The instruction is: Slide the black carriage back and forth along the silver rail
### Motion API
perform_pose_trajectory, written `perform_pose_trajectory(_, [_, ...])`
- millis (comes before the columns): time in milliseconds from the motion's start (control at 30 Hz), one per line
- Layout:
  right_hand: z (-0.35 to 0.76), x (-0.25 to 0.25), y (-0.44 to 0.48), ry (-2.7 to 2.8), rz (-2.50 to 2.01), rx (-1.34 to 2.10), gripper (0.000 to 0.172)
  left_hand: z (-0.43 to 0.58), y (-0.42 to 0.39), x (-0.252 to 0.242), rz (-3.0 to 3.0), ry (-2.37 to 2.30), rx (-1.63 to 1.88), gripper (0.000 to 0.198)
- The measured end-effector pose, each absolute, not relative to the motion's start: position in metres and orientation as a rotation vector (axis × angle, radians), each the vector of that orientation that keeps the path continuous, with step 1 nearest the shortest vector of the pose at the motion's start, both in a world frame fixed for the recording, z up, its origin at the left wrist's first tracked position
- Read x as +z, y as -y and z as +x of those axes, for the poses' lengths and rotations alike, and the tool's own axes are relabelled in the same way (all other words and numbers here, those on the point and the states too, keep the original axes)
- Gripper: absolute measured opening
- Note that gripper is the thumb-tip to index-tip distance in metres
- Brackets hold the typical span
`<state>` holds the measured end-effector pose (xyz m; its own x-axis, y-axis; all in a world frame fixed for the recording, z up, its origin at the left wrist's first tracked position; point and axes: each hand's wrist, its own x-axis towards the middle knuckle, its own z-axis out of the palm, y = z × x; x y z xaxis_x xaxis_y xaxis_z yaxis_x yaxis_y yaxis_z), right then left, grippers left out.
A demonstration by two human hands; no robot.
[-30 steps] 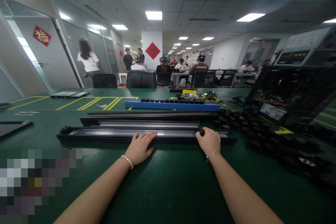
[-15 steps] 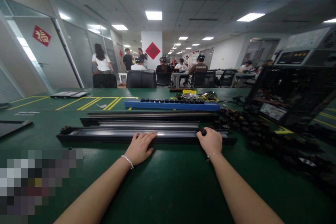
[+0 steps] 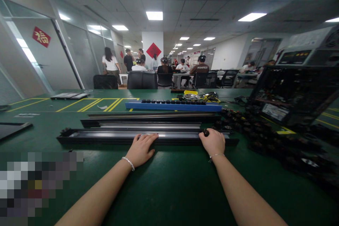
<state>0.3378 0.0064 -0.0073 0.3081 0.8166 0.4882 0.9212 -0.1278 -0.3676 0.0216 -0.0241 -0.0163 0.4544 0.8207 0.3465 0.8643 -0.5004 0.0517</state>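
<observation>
A long black channel (image 3: 95,140) with a shiny metal rail inside lies across the green table in front of me. My left hand (image 3: 141,149) rests flat on its near edge, fingers stretched out and holding nothing. Near the right end of the channel, my right hand (image 3: 214,142) is closed around a small black part (image 3: 206,132). Its fingers hide most of that part, and I cannot tell its exact kind. At the channel's left end sits another small dark part (image 3: 65,130). Behind lie a shorter metal rail (image 3: 150,125) and a second long dark channel (image 3: 111,117).
A blue rail (image 3: 172,107) with several small black parts stands farther back. To the right are a heap of dark parts (image 3: 267,136) and an opened equipment case (image 3: 288,95). A yellow item (image 3: 190,93) and cables (image 3: 211,97) lie at the back. Several people sit beyond the table.
My right hand has shifted very slightly to the right with the small black part. My left hand has stayed in place. A person in the background has moved right.
</observation>
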Motion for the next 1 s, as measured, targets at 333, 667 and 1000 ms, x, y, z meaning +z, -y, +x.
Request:
perform_pose_trajectory(333, [0.3406, -0.007, -0.0069, 1.507, -1.981, -0.245, 0.022, 0.0215, 0.0241, -0.0164, -2.567, 1.495, -0.504, 0.059])
perform_pose_trajectory(667, [0.3429, -0.0063, -0.0068, 1.518, -1.961, -0.243, 0.022, 0.0215, 0.0236, -0.0167, -2.564, 1.492, -0.508, 0.06])
perform_pose_trajectory(1000, [0.3449, -0.0064, -0.0068, 1.535, -1.967, -0.288, 0.021, 0.022, 0.0247, -0.0157, -2.57, 1.486, -0.503, 0.061])
